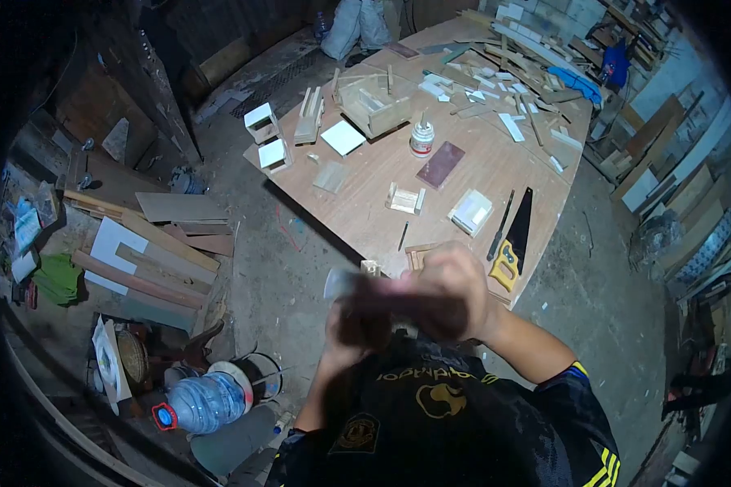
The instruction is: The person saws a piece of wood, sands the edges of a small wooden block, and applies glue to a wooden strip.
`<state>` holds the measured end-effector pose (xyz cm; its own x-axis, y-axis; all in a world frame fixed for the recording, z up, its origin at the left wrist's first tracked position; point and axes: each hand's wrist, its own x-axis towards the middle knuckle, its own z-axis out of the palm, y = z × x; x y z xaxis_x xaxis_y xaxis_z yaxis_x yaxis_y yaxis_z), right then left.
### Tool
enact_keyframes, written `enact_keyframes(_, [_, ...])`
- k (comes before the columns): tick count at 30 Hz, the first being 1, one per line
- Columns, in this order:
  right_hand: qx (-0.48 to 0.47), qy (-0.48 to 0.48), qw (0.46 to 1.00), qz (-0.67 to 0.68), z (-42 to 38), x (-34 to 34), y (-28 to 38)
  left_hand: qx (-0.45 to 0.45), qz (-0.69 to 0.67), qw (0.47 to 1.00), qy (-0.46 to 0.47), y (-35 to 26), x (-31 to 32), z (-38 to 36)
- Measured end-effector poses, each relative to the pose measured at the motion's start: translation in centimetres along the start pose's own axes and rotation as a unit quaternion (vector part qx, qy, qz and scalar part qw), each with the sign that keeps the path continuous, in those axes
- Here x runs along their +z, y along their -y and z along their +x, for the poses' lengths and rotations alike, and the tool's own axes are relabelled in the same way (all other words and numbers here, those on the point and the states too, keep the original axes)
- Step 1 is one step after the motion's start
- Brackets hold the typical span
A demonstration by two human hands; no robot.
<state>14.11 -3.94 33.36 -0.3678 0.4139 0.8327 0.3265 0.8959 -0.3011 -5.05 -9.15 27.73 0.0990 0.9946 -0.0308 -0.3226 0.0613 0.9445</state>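
Observation:
Close to the camera, a dark reddish-brown flat piece (402, 302) is held up in front of my chest, smeared by motion. Wrapped round its right end is my right hand (459, 284), fingers bent. My left hand (339, 334) is at the other end, mostly in shadow and behind the piece, so its fingers are hard to make out. A pale, blurred edge (341, 282) sticks out at the left end. Just beyond my hands, a small wooden frame (415, 258) lies at the table's near edge.
On the wooden table (357, 219) are a glue bottle (422, 138), a dark red board (441, 165), a yellow-handled saw (505, 266), small wooden boxes (371, 105) and several offcuts (471, 85). A large water bottle (203, 403) lies at lower left.

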Motion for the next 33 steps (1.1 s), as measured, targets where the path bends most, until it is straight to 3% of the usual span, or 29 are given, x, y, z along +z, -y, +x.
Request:
enact_keyframes(1, [0.004, 0.0, 1.0, -0.004, 0.4, 0.1, -0.2, 0.119, 0.265, 0.956, 0.038, 0.5, -1.0, 0.8])
enact_keyframes(2, [0.002, 0.025, 0.997, -0.071, 1.1, 0.0, -0.7, 0.117, 0.262, 0.957, 0.046, 0.7, -1.7, 1.2])
enact_keyframes(3, [0.0, 0.052, 0.989, -0.138, 1.7, -0.3, -1.1, 0.265, 0.424, 0.865, 0.034, 0.9, -2.0, 1.9])
enact_keyframes(4, [0.039, 0.032, 0.986, -0.16, 2.3, -0.4, -1.5, 0.403, 0.56, 0.724, 0.015, 0.4, -1.8, 2.9])
enact_keyframes(5, [0.052, 0.001, 0.988, -0.143, 2.7, -0.3, -1.3, 0.408, 0.554, 0.725, 0.018, -0.4, -1.5, 3.6])
enact_keyframes(7, [0.068, -0.029, 0.989, -0.126, 2.5, 0.1, -0.4, 0.382, 0.452, 0.804, 0.054, -2.3, -1.0, 4.2])
enact_keyframes(9, [0.064, 0.061, 0.996, -0.029, 1.9, 0.2, 0.6, 0.314, 0.382, 0.864, 0.095, -1.8, -1.6, 4.4])
enact_keyframes(10, [0.068, 0.059, 0.995, -0.035, 2.1, 0.4, 0.4, 0.315, 0.379, 0.864, 0.103, -2.0, -1.6, 4.7])
enact_keyframes(12, [0.048, 0.036, 0.985, -0.159, 2.7, 0.7, -0.5, 0.085, 0.275, 0.94, 0.181, -3.1, -1.3, 5.2])
enact_keyframes(13, [0.085, 0.023, 0.978, -0.191, 2.5, 0.8, -1.1, -0.111, 0.076, 0.973, 0.186, -4.2, -1.1, 5.5])
enact_keyframes(14, [0.111, -0.013, 0.978, -0.174, 2.7, 0.6, -1.1, -0.11, 0.078, 0.971, 0.195, -4.4, -1.2, 5.7])
enact_keyframes(16, [0.131, -0.064, 0.982, -0.117, 2.6, 1.0, -0.2, -0.232, -0.079, 0.951, 0.186, -4.6, -1.3, 5.5])
enact_keyframes(18, [0.173, -0.081, 0.978, -0.089, 2.7, 1.7, 1.2, -0.246, -0.068, 0.947, 0.195, -4.7, -1.4, 5.8])
enact_keyframes(20, [0.21, -0.102, 0.97, -0.066, 2.6, 2.3, 2.0, -0.164, -0.005, 0.967, 0.197, -4.6, -1.1, 6.0])
enact_keyframes(24, [0.237, -0.09, 0.962, -0.102, 1.8, 3.6, 2.3, -0.199, -0.079, 0.959, 0.187, -4.3, -0.4, 5.9])
enact_keyframes(26, [0.211, -0.094, 0.963, -0.137, 1.8, 3.9, 2.4, -0.028, -0.008, 0.976, 0.217, -2.6, -0.6, 6.5])
enact_keyframes(28, [0.214, -0.096, 0.961, -0.148, 1.6, 4.1, 2.5, -0.055, 0.002, 0.966, 0.252, -3.9, -0.7, 6.3])
enact_keyframes(31, [0.254, -0.094, 0.955, -0.118, 2.0, 4.4, 3.2, -0.053, 0.012, 0.979, 0.195, -3.4, -0.6, 6.3])
enact_keyframes(33, [0.323, -0.092, 0.938, -0.085, 2.5, 4.7, 4.0, 0.011, 0.047, 0.981, 0.19, -2.6, -0.8, 6.7])
